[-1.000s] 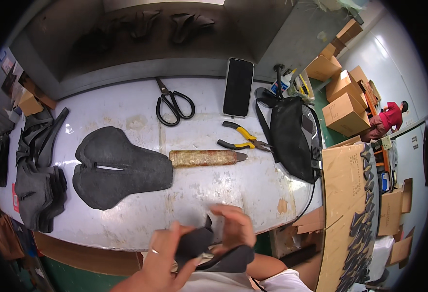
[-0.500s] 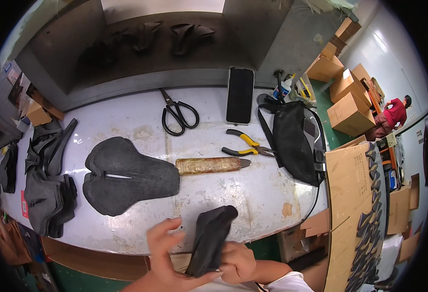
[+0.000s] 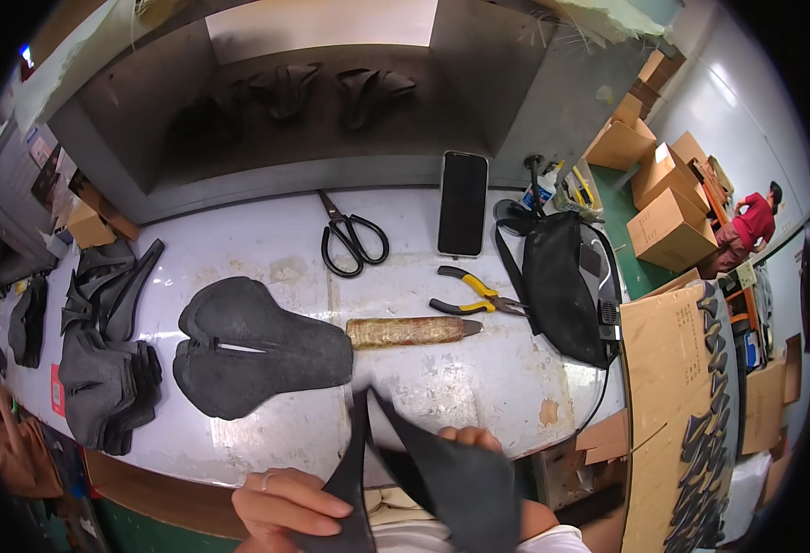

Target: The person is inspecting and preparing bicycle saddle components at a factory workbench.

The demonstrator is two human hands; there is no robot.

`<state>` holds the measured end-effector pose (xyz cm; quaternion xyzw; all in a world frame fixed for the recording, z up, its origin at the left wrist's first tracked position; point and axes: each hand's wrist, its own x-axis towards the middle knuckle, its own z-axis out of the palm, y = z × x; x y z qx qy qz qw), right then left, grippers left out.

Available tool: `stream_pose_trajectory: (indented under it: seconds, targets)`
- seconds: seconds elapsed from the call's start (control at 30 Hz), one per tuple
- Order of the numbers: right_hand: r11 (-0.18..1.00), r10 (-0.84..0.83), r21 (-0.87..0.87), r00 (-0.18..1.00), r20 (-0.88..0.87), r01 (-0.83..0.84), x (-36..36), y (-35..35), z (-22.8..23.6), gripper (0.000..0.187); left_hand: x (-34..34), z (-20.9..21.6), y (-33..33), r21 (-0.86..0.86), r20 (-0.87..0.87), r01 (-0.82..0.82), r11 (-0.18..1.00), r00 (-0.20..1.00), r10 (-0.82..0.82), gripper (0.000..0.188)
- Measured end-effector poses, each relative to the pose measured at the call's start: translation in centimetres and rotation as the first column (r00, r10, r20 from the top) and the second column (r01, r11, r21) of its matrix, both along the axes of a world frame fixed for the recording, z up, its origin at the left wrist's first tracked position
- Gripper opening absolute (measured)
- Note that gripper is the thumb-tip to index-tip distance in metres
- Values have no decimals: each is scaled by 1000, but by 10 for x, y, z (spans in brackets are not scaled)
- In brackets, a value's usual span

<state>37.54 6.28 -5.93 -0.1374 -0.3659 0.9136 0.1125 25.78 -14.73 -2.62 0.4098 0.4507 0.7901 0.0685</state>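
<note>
Your left hand [image 3: 289, 502] is closed in a pinch, thumb and fingers gripping one tapering flap of the black piece [image 3: 465, 479]. Your right hand [image 3: 472, 437] is mostly hidden behind the broader flap, bent fingers gripping at its upper edge; thumb not visible. The piece is thin, smooth and pliable, spread into an inverted V between your hands at the table's near edge; its pointed tips stand close together, lower end cut off by the frame. On the table [image 3: 478, 392], glossy white with worn, brownish patches, lies a charcoal pad [image 3: 285, 355]: matte, two rounded lobes tapering to a blunt end, with a narrow slit. At that end, a rod-like tool [image 3: 409, 332] in shiny tan wrapping ends in a dark, tapered tip. To your left, a stack [image 3: 105, 387] of similar dark sheets shows uneven, layered edges. Beyond: scissors [image 3: 343, 217] with black loop handles, yellow-and-black pliers [image 3: 480, 288], a flat glassy phone [image 3: 463, 205] and a soft black pouch [image 3: 557, 286].
</note>
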Motion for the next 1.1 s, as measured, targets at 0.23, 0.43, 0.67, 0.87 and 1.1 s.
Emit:
stream_pose_trajectory:
  seconds: [0.23,0.43,0.67,0.87,1.1]
  targets:
    - [888,375,-319,923,85,-331,-14,20,-12,19,15,22,5,-319,656,-16,947,718,233,70]
    - [775,582,140,783,221,-616,-12,24,13,14,-5,27,-5,-544,685,671,504,702,-196,67]
    - [654,630,427,762,149,-625,-14,21,20,21,7,34,18,-518,521,454,725,840,-153,81]
    - [749,585,430,808,-72,-504,-11,27,11,25,7,46,12,-572,385,408,711,899,-206,59]
    - [809,336,527,941,-51,-260,-15,18,13,17,5,47,19,-583,416,494,645,863,-286,51]
